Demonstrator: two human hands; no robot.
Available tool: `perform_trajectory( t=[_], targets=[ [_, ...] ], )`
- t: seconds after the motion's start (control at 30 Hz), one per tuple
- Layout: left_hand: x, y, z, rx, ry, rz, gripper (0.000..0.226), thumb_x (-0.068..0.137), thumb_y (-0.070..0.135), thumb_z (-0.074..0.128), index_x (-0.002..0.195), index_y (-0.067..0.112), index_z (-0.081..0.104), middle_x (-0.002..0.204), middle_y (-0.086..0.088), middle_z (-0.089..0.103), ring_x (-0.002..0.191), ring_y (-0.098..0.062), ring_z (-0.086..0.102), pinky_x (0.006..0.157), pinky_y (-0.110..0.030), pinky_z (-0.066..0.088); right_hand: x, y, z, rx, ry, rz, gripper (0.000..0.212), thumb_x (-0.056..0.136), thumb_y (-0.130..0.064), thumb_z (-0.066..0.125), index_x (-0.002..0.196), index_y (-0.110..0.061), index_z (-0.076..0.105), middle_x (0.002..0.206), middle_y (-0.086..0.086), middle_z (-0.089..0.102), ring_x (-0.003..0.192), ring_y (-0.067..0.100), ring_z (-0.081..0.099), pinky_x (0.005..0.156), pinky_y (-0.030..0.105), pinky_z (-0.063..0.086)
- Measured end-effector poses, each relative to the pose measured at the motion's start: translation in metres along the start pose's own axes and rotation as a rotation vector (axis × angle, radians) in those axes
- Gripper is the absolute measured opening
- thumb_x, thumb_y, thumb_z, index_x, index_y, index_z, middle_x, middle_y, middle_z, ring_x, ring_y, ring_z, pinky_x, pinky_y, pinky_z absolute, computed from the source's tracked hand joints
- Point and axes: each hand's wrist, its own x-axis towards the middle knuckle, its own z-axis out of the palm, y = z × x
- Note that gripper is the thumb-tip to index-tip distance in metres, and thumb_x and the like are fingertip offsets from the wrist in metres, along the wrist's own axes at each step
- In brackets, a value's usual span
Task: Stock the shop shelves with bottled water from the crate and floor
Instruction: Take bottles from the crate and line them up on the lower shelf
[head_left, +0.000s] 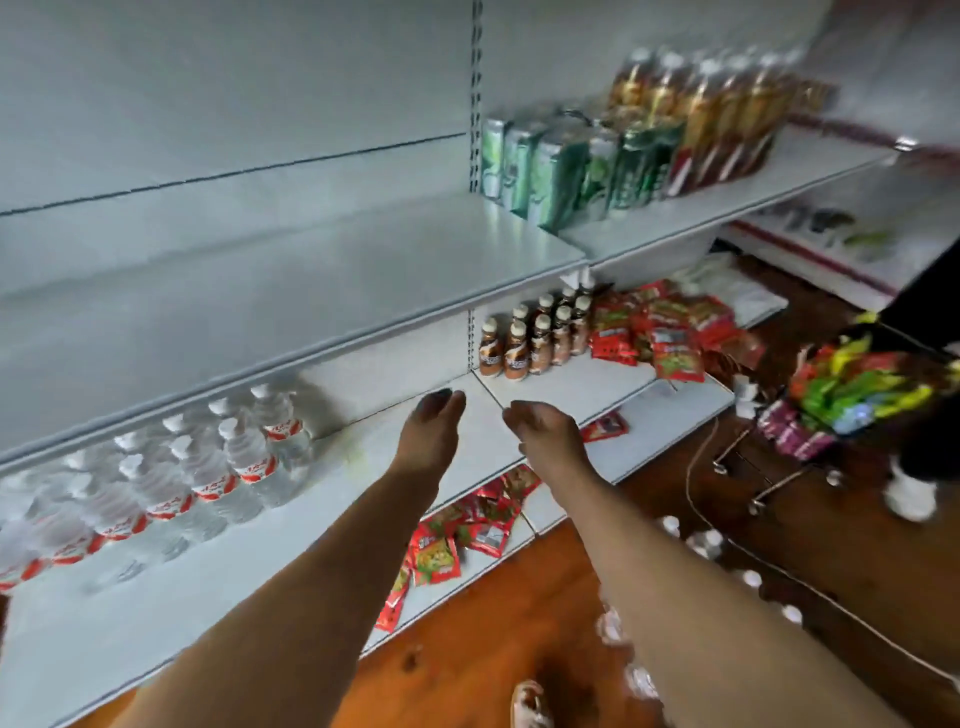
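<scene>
Rows of bottled water (197, 473) with red labels stand on the white middle shelf (218, 587) at nine o'clock. At centre, two bare arms reach over that shelf. The left grip (434, 421) is empty, fingers relaxed. Just beside it, the right grip (540, 428) is loosely curled and holds nothing. Small brown bottles (535, 338) and red sachets (667, 332) sit at one o'clock. Blurred white-capped bottles (706, 543) stand on the wooden floor (467, 649) at five o'clock.

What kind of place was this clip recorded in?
Most likely a small grocery shop. White metal shelving carries rows of bottled water, drink cans and red snack packets, set out like retail stock.
</scene>
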Motion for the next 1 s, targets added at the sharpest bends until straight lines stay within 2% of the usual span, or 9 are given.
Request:
perform_trajectory(
  t=[0.07, 0.17, 0.3, 0.37, 0.57, 0.73, 0.87, 0.97, 1.0],
  targets=[
    [-0.034, 0.019, 0.038, 0.022, -0.111, 0.016, 0.025, 0.094, 0.026, 0.050, 0.113, 0.012, 0.059, 0.117, -0.012, 0.060, 0.107, -0.023, 0.053, 0.088, -0.030, 0.036, -0.036, 0.000, -0.056, 0.059, 0.107, 0.029, 0.033, 0.088, -0.027, 0.061, 0.115, -0.009, 0.061, 0.097, 0.002, 0.063, 0.086, 0.014, 0.056, 0.079, 0.032, 0.046],
    [-0.093, 0.035, 0.099, 0.058, -0.298, 0.045, 0.024, 0.094, 0.026, 0.050, 0.113, 0.013, 0.058, 0.118, -0.009, 0.060, 0.105, -0.021, 0.053, 0.088, -0.028, 0.036, -0.098, 0.012, -0.137, 0.160, 0.244, 0.076, 0.025, 0.091, -0.020, 0.058, 0.113, -0.008, 0.060, 0.091, -0.005, 0.062, 0.088, 0.008, 0.056, 0.089, 0.031, 0.042],
    [-0.174, 0.033, 0.181, 0.112, -0.517, 0.119, 0.025, 0.095, 0.025, 0.049, 0.113, 0.010, 0.059, 0.110, -0.008, 0.060, 0.093, -0.018, 0.054, 0.083, -0.029, 0.041, -0.182, 0.048, -0.230, 0.150, 0.482, 0.118, 0.030, 0.091, -0.020, 0.058, 0.115, -0.003, 0.060, 0.111, 0.011, 0.064, 0.109, 0.022, 0.058, 0.102, 0.038, 0.044],
    [-0.213, 0.024, 0.220, 0.147, -0.595, 0.132, 0.027, 0.094, 0.027, 0.050, 0.112, 0.010, 0.061, 0.107, -0.006, 0.062, 0.090, -0.016, 0.056, 0.080, -0.027, 0.043, -0.224, 0.071, -0.267, 0.141, 0.575, 0.154, 0.028, 0.091, -0.023, 0.057, 0.114, -0.007, 0.062, 0.110, 0.008, 0.064, 0.110, 0.023, 0.058, 0.101, 0.041, 0.044],
    [-0.329, -0.036, 0.322, 0.254, -0.793, 0.078, 0.023, 0.095, 0.033, 0.047, 0.112, 0.022, 0.058, 0.106, 0.003, 0.061, 0.092, -0.012, 0.055, 0.080, -0.024, 0.043, -0.346, 0.161, -0.356, 0.179, 0.707, 0.355, 0.031, 0.091, -0.029, 0.057, 0.118, -0.015, 0.060, 0.111, -0.001, 0.061, 0.115, 0.020, 0.055, 0.103, 0.039, 0.043],
    [-0.387, -0.111, 0.379, 0.345, -0.906, -0.080, 0.033, 0.094, 0.037, 0.048, 0.118, 0.016, 0.059, 0.124, -0.005, 0.059, 0.114, -0.024, 0.054, 0.094, -0.034, 0.042, -0.419, 0.248, -0.399, 0.128, 0.724, 0.537, 0.040, 0.092, -0.035, 0.055, 0.124, -0.012, 0.056, 0.127, 0.004, 0.059, 0.119, 0.021, 0.053, 0.105, 0.035, 0.040],
    [-0.392, -0.169, 0.420, 0.473, -0.997, -0.157, 0.037, 0.096, 0.034, 0.046, 0.126, 0.014, 0.053, 0.122, 0.003, 0.052, 0.121, -0.020, 0.049, 0.105, -0.036, 0.035, -0.433, 0.313, -0.410, 0.097, 0.703, 0.643, 0.080, 0.074, -0.070, 0.048, 0.116, -0.004, 0.061, 0.117, 0.011, 0.063, 0.110, 0.024, 0.056, 0.094, 0.031, 0.041],
    [-0.385, -0.224, 0.455, 0.598, -1.050, -0.231, 0.038, 0.097, 0.034, 0.044, 0.129, 0.013, 0.050, 0.129, -0.004, 0.052, 0.122, -0.022, 0.048, 0.099, -0.034, 0.037, -0.428, 0.376, -0.410, 0.189, 0.718, 0.778, 0.035, 0.084, -0.045, 0.057, 0.084, -0.011, 0.064, 0.080, 0.005, 0.062, 0.081, 0.020, 0.056, 0.064, 0.026, 0.039],
    [-0.384, -0.235, 0.457, 0.615, -1.050, -0.250, 0.039, 0.097, 0.034, 0.044, 0.129, 0.013, 0.050, 0.128, -0.004, 0.053, 0.122, -0.022, 0.048, 0.100, -0.034, 0.037, -0.428, 0.389, -0.406, 0.260, 0.748, 0.795, 0.029, 0.085, -0.037, 0.059, 0.084, -0.008, 0.063, 0.077, 0.003, 0.057, 0.077, 0.018, 0.052, 0.060, 0.026, 0.036]
  ],
)
